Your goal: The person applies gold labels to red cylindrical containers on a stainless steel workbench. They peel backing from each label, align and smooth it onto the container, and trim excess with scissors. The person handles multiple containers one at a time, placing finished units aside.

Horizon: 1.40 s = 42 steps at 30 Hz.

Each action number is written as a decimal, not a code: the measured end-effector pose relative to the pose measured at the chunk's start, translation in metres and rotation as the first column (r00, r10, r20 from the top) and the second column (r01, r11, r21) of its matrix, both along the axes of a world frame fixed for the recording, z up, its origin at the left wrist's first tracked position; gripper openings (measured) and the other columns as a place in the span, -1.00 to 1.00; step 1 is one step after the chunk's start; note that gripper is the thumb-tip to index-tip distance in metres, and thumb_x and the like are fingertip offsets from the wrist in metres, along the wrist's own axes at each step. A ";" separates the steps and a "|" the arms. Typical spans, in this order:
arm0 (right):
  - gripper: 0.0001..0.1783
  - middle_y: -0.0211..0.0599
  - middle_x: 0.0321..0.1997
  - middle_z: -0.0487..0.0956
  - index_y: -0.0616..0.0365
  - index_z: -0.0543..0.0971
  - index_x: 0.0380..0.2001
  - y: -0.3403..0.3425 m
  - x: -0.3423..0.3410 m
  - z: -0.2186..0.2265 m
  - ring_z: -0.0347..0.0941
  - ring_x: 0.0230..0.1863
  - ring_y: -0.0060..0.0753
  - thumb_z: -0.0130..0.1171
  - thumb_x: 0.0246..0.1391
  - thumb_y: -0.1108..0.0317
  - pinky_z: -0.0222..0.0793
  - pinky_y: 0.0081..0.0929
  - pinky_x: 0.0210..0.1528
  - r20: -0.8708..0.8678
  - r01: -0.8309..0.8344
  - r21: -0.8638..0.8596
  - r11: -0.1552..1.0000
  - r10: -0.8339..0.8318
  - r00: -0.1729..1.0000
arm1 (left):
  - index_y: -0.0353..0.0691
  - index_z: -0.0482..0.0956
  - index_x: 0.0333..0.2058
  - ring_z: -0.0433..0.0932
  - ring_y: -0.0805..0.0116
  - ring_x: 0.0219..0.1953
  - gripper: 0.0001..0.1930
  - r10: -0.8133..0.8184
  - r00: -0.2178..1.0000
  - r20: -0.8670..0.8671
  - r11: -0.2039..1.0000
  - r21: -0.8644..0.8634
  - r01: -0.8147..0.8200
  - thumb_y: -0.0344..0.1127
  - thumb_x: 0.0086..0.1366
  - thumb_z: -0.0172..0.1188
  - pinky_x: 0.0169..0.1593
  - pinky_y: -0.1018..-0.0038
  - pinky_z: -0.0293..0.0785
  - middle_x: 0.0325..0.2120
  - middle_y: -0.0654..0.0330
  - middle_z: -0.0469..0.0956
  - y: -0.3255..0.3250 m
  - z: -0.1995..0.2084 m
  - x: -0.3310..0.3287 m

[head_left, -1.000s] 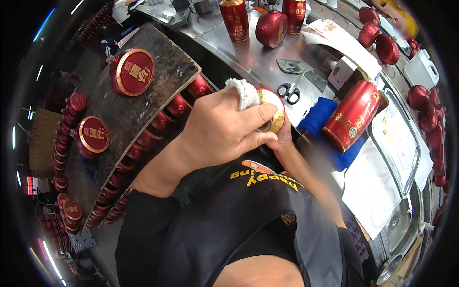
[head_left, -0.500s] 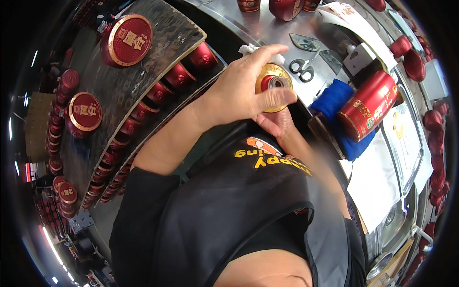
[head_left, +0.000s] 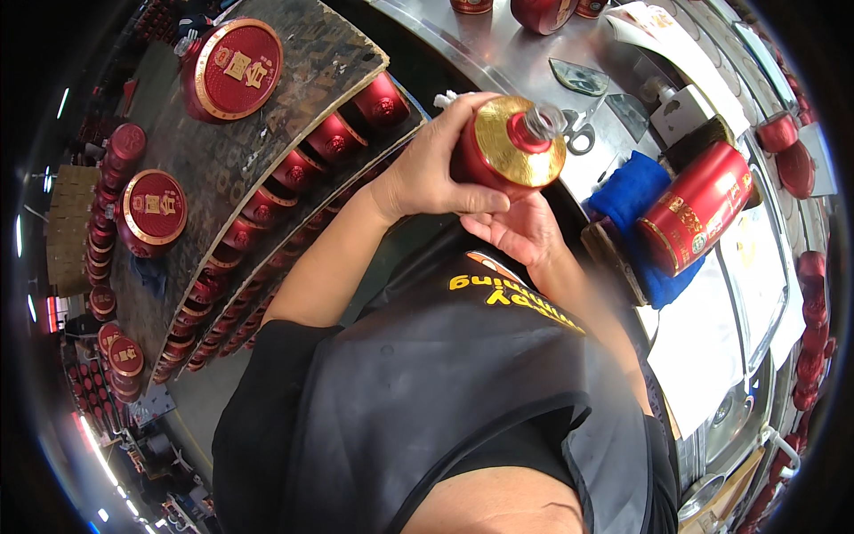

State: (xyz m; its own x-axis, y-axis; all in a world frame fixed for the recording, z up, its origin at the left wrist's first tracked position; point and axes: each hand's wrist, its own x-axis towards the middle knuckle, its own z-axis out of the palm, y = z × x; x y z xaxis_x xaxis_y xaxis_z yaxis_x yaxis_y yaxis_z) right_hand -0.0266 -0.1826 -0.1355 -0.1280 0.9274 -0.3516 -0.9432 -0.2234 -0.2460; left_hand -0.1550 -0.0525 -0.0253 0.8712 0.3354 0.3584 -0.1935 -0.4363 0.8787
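My left hand [head_left: 436, 165] grips a round red bottle [head_left: 480, 178] with a gold shoulder and a clear glass neck. Its thumb lies across the near side. The bottle is tilted, its uncapped neck pointing right and up. Just below it, my right hand [head_left: 525, 233] is palm up with fingers stretched to the left; whether they touch the bottle I cannot tell. A bit of white cloth or tissue [head_left: 447, 99] shows behind my left hand. Black scissors [head_left: 580, 138] lie on the metal table beyond the bottle.
At right, a red cylinder [head_left: 696, 210] rests on a blue cloth [head_left: 633, 189]. Glass-like pieces [head_left: 578, 77] lie on the metal table [head_left: 498, 55]. Left, a worn board [head_left: 325, 53] carries red bottles [head_left: 238, 69], with more red bottles [head_left: 334, 136] shelved below its edge.
The bottle has turned from neck facing me to neck pointing right, and its red side now shows. My left hand shifted its grip; my right hand's palm is more exposed.
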 end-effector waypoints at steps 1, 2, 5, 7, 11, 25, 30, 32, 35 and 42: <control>-0.25 0.02 0.05 0.59 0.25 0.40 0.22 -0.003 0.001 0.001 0.61 -0.02 0.02 -0.01 0.31 -0.23 0.58 -0.03 0.09 -0.041 -0.010 -0.003 1.000 0.010 0.999 | -0.30 0.26 0.26 0.44 0.25 0.18 -0.03 0.013 0.999 0.029 0.995 -0.101 -0.010 -0.10 -0.07 0.62 0.28 0.33 0.32 0.11 0.07 0.46 0.002 -0.002 0.002; -0.16 0.06 0.07 0.56 0.33 0.38 0.22 -0.004 0.002 0.003 0.57 0.04 0.04 -0.05 0.30 -0.30 0.55 -0.04 0.13 0.000 -0.045 0.006 0.999 0.045 0.999 | -0.30 0.28 0.25 0.44 0.29 0.16 -0.05 0.028 0.998 0.058 0.980 -0.201 -0.016 -0.12 -0.06 0.61 0.27 0.34 0.32 0.08 0.11 0.48 0.004 -0.004 0.005; -0.02 0.17 0.21 0.47 0.48 0.31 0.24 -0.017 0.007 0.016 0.46 0.22 0.09 -0.11 0.28 -0.38 0.49 -0.08 0.21 -0.025 -0.027 0.058 0.998 0.028 0.999 | -0.28 0.35 0.19 0.49 0.39 0.07 -0.27 0.083 0.985 0.154 0.878 -0.479 0.001 -0.15 0.12 0.49 0.22 0.39 0.38 0.03 0.17 0.51 0.010 -0.006 0.012; -0.03 0.19 0.23 0.45 0.47 0.29 0.27 -0.026 0.012 0.028 0.46 0.22 0.08 -0.17 0.32 -0.36 0.50 -0.12 0.21 0.040 -0.020 0.093 0.995 0.016 0.999 | -0.26 0.38 0.17 0.54 0.41 0.00 -0.36 0.115 0.975 0.189 0.782 -0.623 0.029 -0.16 0.19 0.42 0.16 0.39 0.44 -0.03 0.19 0.56 0.014 -0.006 0.018; -0.18 0.18 0.20 0.49 0.42 0.37 0.20 -0.045 0.016 0.051 0.47 0.22 0.03 -0.19 0.39 -0.26 0.50 -0.16 0.21 0.106 0.029 0.137 0.990 -0.044 0.993 | -0.23 0.40 0.15 0.59 0.40 -0.06 -0.37 0.135 0.967 0.214 0.660 -0.748 0.074 -0.01 0.24 0.35 0.06 0.37 0.55 -0.08 0.19 0.58 0.017 -0.006 0.031; -0.41 0.04 0.17 0.54 0.36 0.44 0.13 -0.073 0.021 0.057 0.51 0.17 -0.12 -0.04 0.39 -0.01 0.48 -0.17 0.18 0.290 0.086 0.176 0.981 -0.135 0.947 | -0.29 0.50 0.04 0.70 0.28 -0.14 -0.50 0.152 0.981 0.122 0.471 -0.881 0.037 0.00 0.33 0.27 -0.01 0.28 0.66 -0.15 0.11 0.67 0.015 -0.011 0.060; -0.43 0.04 0.16 0.55 0.35 0.44 0.16 -0.075 0.021 0.061 0.53 0.14 -0.18 -0.01 0.37 0.03 0.51 -0.23 0.13 0.371 0.096 0.166 0.982 -0.152 0.916 | -0.23 0.53 -0.01 0.68 0.33 -0.16 -0.52 0.195 0.978 0.071 0.412 -0.911 -0.016 0.00 0.27 0.34 0.00 0.31 0.63 -0.18 0.14 0.67 0.016 -0.012 0.062; -0.41 0.03 0.16 0.55 0.36 0.43 0.17 -0.075 0.022 0.063 0.53 0.14 -0.18 0.00 0.35 0.04 0.51 -0.25 0.12 0.397 0.091 0.173 0.981 -0.154 0.905 | -0.22 0.52 0.00 0.67 0.33 -0.13 -0.49 0.182 0.980 0.075 0.414 -0.910 -0.008 0.02 0.25 0.36 0.04 0.30 0.62 -0.16 0.17 0.67 0.017 -0.013 0.063; -0.41 0.04 0.17 0.55 0.38 0.42 0.18 -0.075 0.022 0.064 0.53 0.13 -0.20 0.02 0.34 0.05 0.52 -0.27 0.11 0.419 0.097 0.152 0.984 -0.153 0.895 | -0.25 0.52 0.02 0.69 0.30 -0.13 -0.50 0.199 0.977 0.077 0.405 -0.914 -0.010 0.00 0.29 0.33 0.01 0.28 0.64 -0.15 0.14 0.68 0.019 -0.015 0.065; -0.45 0.02 0.17 0.55 0.37 0.43 0.17 -0.074 0.024 0.067 0.54 0.12 -0.24 0.09 0.31 0.13 0.53 -0.31 0.10 0.421 0.095 0.139 0.986 -0.146 0.895 | -0.24 0.50 0.04 0.68 0.29 -0.11 -0.48 0.209 0.975 0.071 0.434 -0.901 -0.027 0.01 0.28 0.33 0.04 0.27 0.63 -0.12 0.14 0.67 0.020 -0.019 0.067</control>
